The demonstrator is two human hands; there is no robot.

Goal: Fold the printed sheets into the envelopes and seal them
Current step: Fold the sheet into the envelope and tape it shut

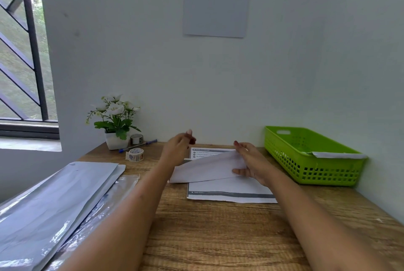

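A window (24,52) with a dark grille takes up the far left. On the near left of the wooden table (218,238) lies a stack of grey envelopes (59,194), with a clear plastic wrapper (113,196) just beside it on the right. Farther back, against the wall, stands a white pot of flowers (115,122). Near it are a small silver roll (136,138), a blue pen (137,145) and a roll of printed tape (134,154).

The left hand (178,148) is raised over the left end of the folded sheet (207,166), its fingers loosely bent and thumb up. It holds nothing that I can see. The folded sheet is held tilted in the middle of the table, above a flat printed sheet (229,189) that lies on the wood. The right hand (251,163) pinches the right end of the folded sheet, with the thumb on the near side and the fingers curled over the far edge.

High on the wall above hangs a sheet of paper (216,8) with small print. At the far right of the table sits a green basket (312,174), with a white envelope (338,155) lying across its right rim.
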